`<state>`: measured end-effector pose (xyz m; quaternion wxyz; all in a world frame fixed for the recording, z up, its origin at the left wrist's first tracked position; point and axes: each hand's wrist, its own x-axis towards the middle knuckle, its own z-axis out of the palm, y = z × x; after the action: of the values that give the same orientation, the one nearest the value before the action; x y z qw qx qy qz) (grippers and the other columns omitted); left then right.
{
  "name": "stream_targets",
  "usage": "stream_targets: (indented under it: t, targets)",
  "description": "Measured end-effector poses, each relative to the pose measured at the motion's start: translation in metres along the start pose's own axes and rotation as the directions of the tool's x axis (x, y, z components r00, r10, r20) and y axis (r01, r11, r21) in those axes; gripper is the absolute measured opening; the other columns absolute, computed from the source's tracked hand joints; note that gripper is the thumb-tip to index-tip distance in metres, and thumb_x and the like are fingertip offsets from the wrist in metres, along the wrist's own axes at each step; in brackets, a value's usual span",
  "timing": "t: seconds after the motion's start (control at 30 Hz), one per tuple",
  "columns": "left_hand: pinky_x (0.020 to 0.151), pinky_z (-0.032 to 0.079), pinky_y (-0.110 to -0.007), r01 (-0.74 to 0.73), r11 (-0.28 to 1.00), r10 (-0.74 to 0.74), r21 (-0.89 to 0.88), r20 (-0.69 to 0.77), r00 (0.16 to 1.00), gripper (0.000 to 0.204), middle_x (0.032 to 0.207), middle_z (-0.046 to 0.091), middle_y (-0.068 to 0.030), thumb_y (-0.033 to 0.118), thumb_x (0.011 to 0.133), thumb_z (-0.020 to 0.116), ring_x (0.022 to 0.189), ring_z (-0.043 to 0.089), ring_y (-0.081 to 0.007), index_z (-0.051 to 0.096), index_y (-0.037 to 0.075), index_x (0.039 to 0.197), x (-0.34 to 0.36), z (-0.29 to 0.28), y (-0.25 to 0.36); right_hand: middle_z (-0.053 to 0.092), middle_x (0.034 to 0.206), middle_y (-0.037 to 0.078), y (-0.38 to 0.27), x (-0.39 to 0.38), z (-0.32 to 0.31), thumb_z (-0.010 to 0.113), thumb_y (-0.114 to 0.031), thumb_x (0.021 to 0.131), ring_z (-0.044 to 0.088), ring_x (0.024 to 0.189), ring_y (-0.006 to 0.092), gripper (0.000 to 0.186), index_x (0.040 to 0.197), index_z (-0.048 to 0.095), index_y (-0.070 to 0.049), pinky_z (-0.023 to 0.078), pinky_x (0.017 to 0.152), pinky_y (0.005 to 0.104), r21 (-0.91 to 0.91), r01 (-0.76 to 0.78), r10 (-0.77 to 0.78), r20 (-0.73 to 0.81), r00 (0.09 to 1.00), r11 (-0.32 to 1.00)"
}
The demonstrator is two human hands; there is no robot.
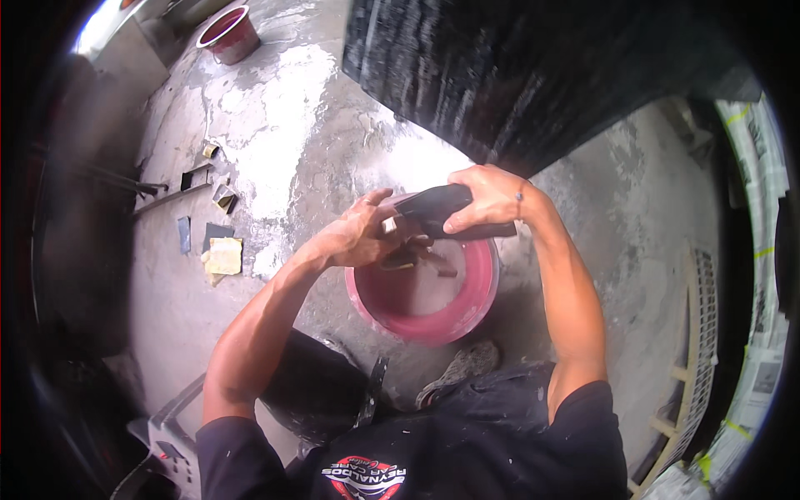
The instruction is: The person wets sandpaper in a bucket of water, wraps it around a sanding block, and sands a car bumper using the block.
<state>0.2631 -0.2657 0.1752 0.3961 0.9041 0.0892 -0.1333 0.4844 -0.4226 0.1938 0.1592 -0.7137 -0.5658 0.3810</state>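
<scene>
A dark sheet of sandpaper [442, 207], bent along its length, is held over a pink bucket [477, 304]. My right hand [490, 200] pinches its right part, thumb on the near face. At the left end of the sheet my left hand [362, 231] is closed, its fingers curled at the edge and partly hidden below. A small pale piece [389, 225] shows at the left fingers; I cannot make out what it is. Cloudy greyish liquid [421, 287] fills the lower part of the bucket, under both hands.
A large black wet panel [500, 75] hangs close beyond my right hand. Scraps of paper [223, 256] and small pieces lie on the floor at left. Another bucket [233, 37] stands far left. A slatted pale part [700, 333] and paper-covered surface [762, 250] are at right.
</scene>
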Motion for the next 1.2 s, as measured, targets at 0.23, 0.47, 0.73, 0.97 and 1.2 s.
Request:
stream_targets:
  t: [0.23, 0.47, 0.73, 0.97, 1.2]
  targets:
    - [0.093, 0.053, -0.036, 0.025, 0.790, -0.262, -0.612, -0.301, 0.917, 0.047, 0.121, 0.069, -0.0110, 0.043, 0.102, 0.064, 0.110, 0.064, -0.0192, 0.063, 0.003, 0.128, -0.011, 0.005, -0.048, 0.068, 0.118, 0.012, -0.012, 0.044, 0.030, 0.091, -0.044, 0.077, 0.063, 0.105, 0.0148, 0.081, 0.130, 0.059, 0.009, 0.052, 0.093, 0.0304, 0.576, 0.014, 0.045, -0.087, 0.995, 0.817]
    - [0.088, 0.052, -0.035, -0.001, 0.652, -0.508, -0.758, -0.438, 0.741, 0.034, 0.110, 0.070, -0.0083, 0.029, 0.103, 0.064, 0.101, 0.063, -0.0172, 0.062, 0.003, 0.124, -0.008, 0.001, -0.044, 0.069, 0.120, 0.008, -0.013, 0.066, 0.038, 0.072, -0.023, 0.098, 0.063, 0.105, 0.0106, 0.042, 0.127, 0.062, 0.005, 0.052, 0.095, 0.0281, 0.691, 0.252, -0.140, -0.215, 0.966, 0.678]
    - [0.085, 0.052, -0.034, 0.148, 0.745, -0.602, -0.650, -0.560, 0.569, 0.057, 0.119, 0.069, -0.0128, 0.055, 0.102, 0.055, 0.102, 0.065, -0.0218, 0.065, 0.004, 0.123, -0.006, -0.021, -0.053, 0.075, 0.096, 0.009, -0.013, 0.073, 0.042, 0.057, -0.010, 0.099, 0.066, 0.087, 0.0091, 0.026, 0.117, 0.068, 0.004, 0.053, 0.082, 0.0288, 0.470, 0.232, 0.049, -0.512, 0.857, 0.851]
    - [0.113, 0.037, -0.036, -0.236, 0.791, -0.144, -0.564, -0.548, 0.824, 0.077, 0.144, 0.052, -0.0156, 0.061, 0.108, 0.028, 0.128, 0.051, -0.0255, 0.028, 0.004, 0.160, -0.003, -0.016, -0.014, 0.072, 0.109, 0.018, -0.067, 0.059, 0.055, 0.057, -0.013, 0.096, 0.072, 0.097, 0.0282, 0.029, 0.120, 0.068, -0.002, 0.053, 0.089, 0.0347, 0.404, 0.369, -0.179, -0.434, 0.883, 0.837]
    - [0.120, 0.033, -0.046, -0.345, 0.363, -0.028, -0.866, -0.380, 0.924, 0.090, 0.162, 0.032, -0.0167, 0.067, 0.104, 0.035, 0.148, 0.035, -0.0323, 0.000, 0.012, 0.166, -0.003, -0.003, -0.027, 0.068, 0.119, 0.012, -0.063, 0.057, 0.050, 0.060, -0.026, 0.105, 0.063, 0.112, 0.0155, 0.036, 0.127, 0.062, 0.002, 0.052, 0.093, 0.0311, 0.631, 0.307, -0.171, -0.269, 0.948, 0.712]
